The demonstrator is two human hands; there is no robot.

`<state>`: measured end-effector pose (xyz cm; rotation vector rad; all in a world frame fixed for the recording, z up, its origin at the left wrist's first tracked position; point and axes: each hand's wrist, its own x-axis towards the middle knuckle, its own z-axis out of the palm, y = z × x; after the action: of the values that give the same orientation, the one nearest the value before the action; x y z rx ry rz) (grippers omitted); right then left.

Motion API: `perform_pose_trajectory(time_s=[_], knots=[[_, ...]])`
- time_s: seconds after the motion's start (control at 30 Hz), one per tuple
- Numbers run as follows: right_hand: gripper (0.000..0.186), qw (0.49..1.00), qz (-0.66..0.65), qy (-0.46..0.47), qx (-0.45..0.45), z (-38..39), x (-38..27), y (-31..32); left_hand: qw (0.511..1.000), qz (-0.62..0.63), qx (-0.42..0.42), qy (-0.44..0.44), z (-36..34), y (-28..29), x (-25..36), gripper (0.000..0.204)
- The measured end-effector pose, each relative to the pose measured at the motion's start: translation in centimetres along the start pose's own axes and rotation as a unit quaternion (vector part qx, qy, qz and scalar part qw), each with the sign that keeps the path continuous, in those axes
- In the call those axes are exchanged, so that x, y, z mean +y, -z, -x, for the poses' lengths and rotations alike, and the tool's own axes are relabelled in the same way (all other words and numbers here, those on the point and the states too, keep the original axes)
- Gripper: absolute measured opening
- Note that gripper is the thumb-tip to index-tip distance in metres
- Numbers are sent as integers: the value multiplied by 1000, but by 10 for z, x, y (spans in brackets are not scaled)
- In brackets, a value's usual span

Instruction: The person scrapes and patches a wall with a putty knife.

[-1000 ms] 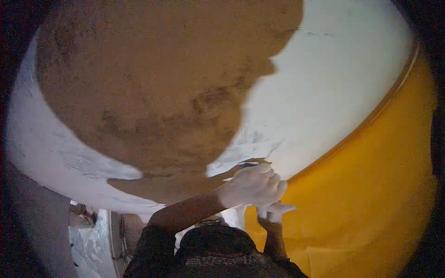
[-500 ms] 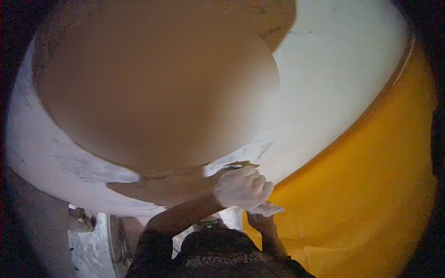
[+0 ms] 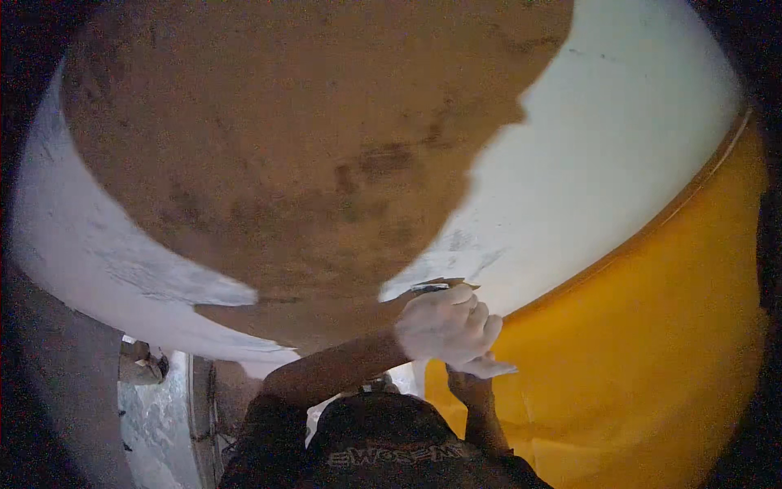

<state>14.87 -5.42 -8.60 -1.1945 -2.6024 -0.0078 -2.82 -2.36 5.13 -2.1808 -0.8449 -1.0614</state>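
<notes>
A large brown wall surface [image 3: 326,106] with broad pale coated areas [image 3: 603,155] fills most of the view. My left hand [image 3: 448,322], whitened over its back, reaches across my body in front of the wall's lower part, fingers curled. Just beyond its knuckles a flat, thin thing [image 3: 430,287] with a dark face and pale edge shows; whether the hand grips it is hard to tell. Below and partly hidden by it is my right hand [image 3: 487,367], also whitened, its visible fingers stretched out to the right. The two hands overlap closely.
An orange-yellow surface [image 3: 619,350] spreads along the right side and meets the pale area at a curved edge. At lower left, a pale, stained floor [image 3: 159,424] shows beside a grey upright edge, with a brownish object [image 3: 140,363] above it.
Wall and hands have shifted slightly right in the picture together, as the view turned a little. Both hands keep nearly the same pose.
</notes>
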Motion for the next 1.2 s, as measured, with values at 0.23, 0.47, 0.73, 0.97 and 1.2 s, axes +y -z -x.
perform_pose_trajectory(time_s=[0.23, 0.47, 0.73, 0.97, 1.2], knots=[[6, 954, -231, -66, 180, 0, 12, -9, 994, 28, -82, -73, -22, -23, 6, 59], [21, 992, 20, 78, 96, -1, 1, -21, 997, 48, 1, -54, 3, -3, 1, 67], [22, 972, -94, 19, 215, 6, 12, -9, 984, 73, -136, -86, -32, -27, 2, 58], [15, 960, -179, -71, 202, 4, -11, -45, 982, 124, -126, -71, -5, -20, 3, 60], [13, 906, -282, -91, 301, 6, -6, -72, 963, 175, -180, -98, -28, -10, -10, 62]])
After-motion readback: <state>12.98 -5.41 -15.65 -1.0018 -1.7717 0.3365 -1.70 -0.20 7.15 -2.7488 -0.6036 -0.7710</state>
